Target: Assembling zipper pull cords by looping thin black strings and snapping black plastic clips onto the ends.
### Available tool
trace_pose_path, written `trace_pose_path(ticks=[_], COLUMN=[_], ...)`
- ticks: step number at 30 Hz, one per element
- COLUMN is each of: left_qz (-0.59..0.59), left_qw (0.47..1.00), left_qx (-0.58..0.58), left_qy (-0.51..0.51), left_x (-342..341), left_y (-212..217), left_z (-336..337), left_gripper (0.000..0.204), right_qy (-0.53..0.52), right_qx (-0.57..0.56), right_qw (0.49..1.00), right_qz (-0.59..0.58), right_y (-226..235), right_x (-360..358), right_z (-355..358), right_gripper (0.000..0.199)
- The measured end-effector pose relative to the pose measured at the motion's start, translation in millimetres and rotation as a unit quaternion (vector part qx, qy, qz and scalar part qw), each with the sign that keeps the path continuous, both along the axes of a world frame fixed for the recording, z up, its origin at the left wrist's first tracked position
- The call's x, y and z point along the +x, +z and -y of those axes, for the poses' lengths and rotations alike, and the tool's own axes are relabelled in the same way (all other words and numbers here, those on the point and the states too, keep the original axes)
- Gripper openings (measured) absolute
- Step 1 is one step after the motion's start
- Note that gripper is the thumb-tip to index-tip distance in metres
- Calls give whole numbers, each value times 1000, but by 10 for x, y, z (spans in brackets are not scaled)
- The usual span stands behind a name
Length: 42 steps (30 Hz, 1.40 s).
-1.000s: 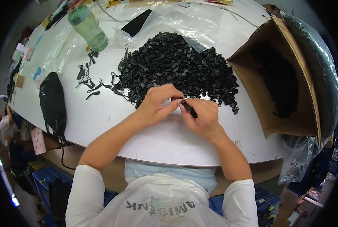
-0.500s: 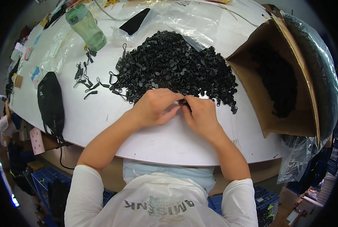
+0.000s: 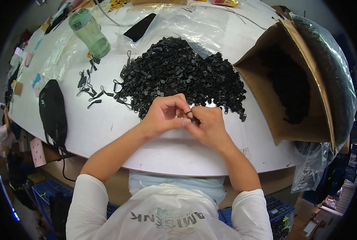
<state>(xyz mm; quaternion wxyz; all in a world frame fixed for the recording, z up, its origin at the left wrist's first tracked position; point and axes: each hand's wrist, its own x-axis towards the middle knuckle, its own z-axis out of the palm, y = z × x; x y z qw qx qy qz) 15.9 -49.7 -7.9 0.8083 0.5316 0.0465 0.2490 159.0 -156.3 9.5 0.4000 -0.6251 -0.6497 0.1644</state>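
A large heap of small black zipper sliders and pulls [image 3: 182, 72] covers the middle of the table. At its near edge, my left hand [image 3: 165, 114] pinches a thin black loop between thumb and forefinger. That loop belongs to a small black zipper pull [image 3: 189, 113] whose other end sits in the curled fingers of my right hand [image 3: 209, 123]. Both hands nearly touch, fingertip to fingertip. Fingers hide much of the piece, so whether a slider is joined to it cannot be made out. Several loose black cord pulls [image 3: 94, 96] lie left of the heap.
On the right, an open cardboard box [image 3: 262, 100] lies tipped with black pieces inside. A green bottle [image 3: 91, 36] stands at the back left, with a black pouch [image 3: 53, 112] nearer the left edge. Clear plastic bags [image 3: 190, 24] lie behind the heap.
My hands have come slightly nearer to me, off the heap's edge. My left fingertips have shifted, and a dark loop now shows between the two hands.
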Motion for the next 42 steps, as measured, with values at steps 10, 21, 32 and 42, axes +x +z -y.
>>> trace_pose_path(ticks=[10,21,32,42], left_qz=[-25,-85,-60,-155], left_qw=[896,905,885,870], left_qx=[346,402,453,447], left_qy=[276,111,93,140], left_x=[-40,-75,-128,-229], left_y=[83,102,51,231], left_z=[-66,-169,-450,-487], left_gripper=[12,10,27,22], right_qy=[-9,5,74,-112], right_qx=[32,63,22,302], right_qw=[999,996,997,714], right_qz=[-3,-62,16,-622], right_y=[58,7,43,202], right_x=[-141,-86,57,1085], right_z=[-47,-22,30,247], right_gripper=[10,7,14,38])
